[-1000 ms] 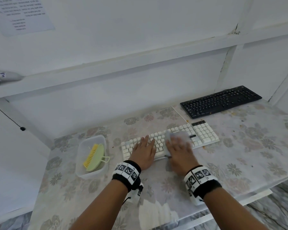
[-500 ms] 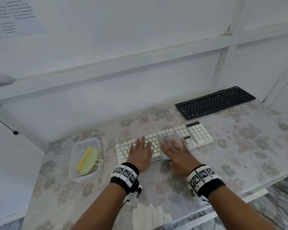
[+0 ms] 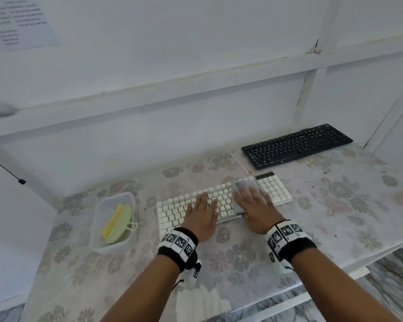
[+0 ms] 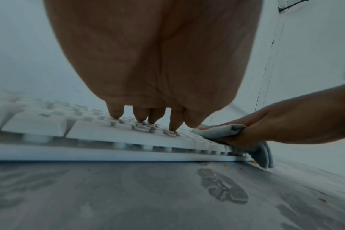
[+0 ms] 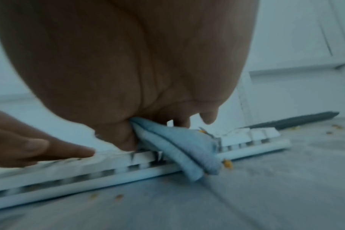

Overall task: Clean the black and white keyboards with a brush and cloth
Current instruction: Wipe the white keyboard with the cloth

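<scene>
R hand point(image 3: 251, 209) presses a soft, limp grey cloth point(image 5: 179, 144) flat, fingers point(image 3: 243, 194) straight, thumb pinching its edge. L hand point(image 3: 201, 216) w/ fingers spread steadies the light, stiff white keyboard point(image 3: 172, 209), likely to slide on the bench point(image 3: 335, 205).

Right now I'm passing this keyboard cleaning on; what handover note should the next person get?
Left hand: flat, fingers straight, steadying the white keyboard.
Right hand: presses the cloth onto the keys beside the number pad; the thumb pinches a fold.
Brush: in the clear tub, left of the white keyboard.
Black keyboard: back right, untouched by either hand.
Crumbs lie along the white keyboard's front edge.
Left: finish wiping, then the black keyboard.
</scene>
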